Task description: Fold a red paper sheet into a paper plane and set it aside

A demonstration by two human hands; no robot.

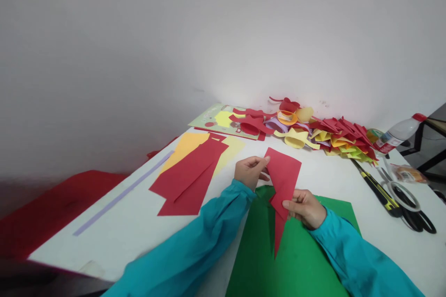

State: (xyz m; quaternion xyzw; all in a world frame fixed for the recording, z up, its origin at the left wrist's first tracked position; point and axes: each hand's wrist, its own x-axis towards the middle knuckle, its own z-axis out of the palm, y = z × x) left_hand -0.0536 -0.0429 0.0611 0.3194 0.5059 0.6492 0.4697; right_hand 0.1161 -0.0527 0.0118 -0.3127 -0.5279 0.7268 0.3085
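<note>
Between my two hands is a piece of red paper (285, 171), held up above a green sheet (296, 260). It looks folded, with a narrow pointed part hanging down. My left hand (250, 171) pinches its upper left edge between thumb and fingers. Lower down, my right hand (305, 208) grips the right side, its thumb on the front and its fingers partly hidden behind. Left of my hands lie red paper sheets (195, 176) on top of orange paper (184, 144) and pale yellow paper (232, 148).
Along the wall are red and yellow paper shapes (296, 138) and a pile of folded paper pieces (344, 137). A plastic bottle (397, 134), a utility knife (379, 190), scissors (414, 213) and a tape roll (404, 196) lie right. A purple strip (121, 195) lies left on the white table (114, 246).
</note>
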